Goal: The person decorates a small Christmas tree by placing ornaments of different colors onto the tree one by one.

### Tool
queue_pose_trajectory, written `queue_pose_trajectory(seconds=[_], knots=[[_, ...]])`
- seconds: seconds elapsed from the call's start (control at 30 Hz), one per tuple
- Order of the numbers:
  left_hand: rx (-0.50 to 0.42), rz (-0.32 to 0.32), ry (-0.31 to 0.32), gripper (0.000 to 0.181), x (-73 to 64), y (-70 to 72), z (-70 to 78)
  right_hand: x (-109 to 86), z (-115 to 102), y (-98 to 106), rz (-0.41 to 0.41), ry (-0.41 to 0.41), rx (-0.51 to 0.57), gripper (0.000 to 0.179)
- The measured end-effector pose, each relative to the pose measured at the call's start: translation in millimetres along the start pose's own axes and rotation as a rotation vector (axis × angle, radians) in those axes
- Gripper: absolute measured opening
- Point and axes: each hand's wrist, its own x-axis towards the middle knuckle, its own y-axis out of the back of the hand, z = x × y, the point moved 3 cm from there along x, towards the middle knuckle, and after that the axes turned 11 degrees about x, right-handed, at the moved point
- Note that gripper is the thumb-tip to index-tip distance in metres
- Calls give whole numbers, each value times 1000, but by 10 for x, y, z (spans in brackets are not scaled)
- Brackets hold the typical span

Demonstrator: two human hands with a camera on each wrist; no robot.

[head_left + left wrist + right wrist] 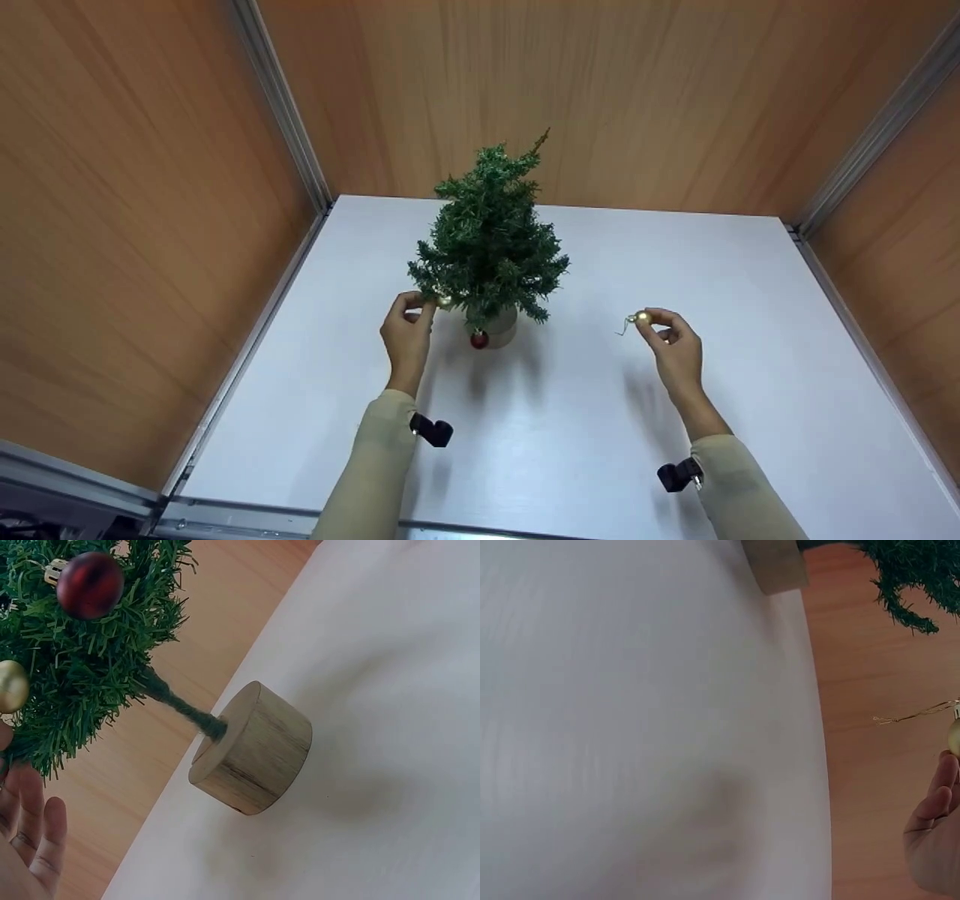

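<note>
A small artificial Christmas tree (491, 232) stands upright on a round wooden base (262, 750). Low on its front hangs a red bauble (90, 586), and a gold bauble (12, 687) sits among the left lower branches. My left hand (407, 337) pinches the tip of a lower left branch beside that gold bauble; its thumb and index finger are partly hidden by the needles and the left wrist frame's edge. To the right of the tree, my right hand (679, 356) holds a second gold bauble (643, 318) between thumb and fingers. Its thin gold hanging loop (915, 714) points toward the tree.
The white tabletop (555, 435) has wood-grain panels (600, 97) behind it and at both sides. Metal rails (289, 112) run along the corners and edges. Each sleeved forearm wears a small black wrist camera (433, 430).
</note>
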Motion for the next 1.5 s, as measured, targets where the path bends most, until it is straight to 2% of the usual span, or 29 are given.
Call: queue_pose_trajectory(seconds=[0.4, 0.77, 1.13, 1.5], knots=[[-7, -3, 47, 13, -29, 25, -53, -53, -159, -90, -11, 37, 24, 41], [-12, 7, 39, 12, -58, 64, -56, -80, -231, -109, -13, 85, 27, 38], [-26, 3, 35, 12, -117, 115, 24, -102, -272, -178, -31, 102, 16, 39], [-64, 2, 22, 7, -187, 126, 101, -130, -266, -223, -35, 115, 51, 36]])
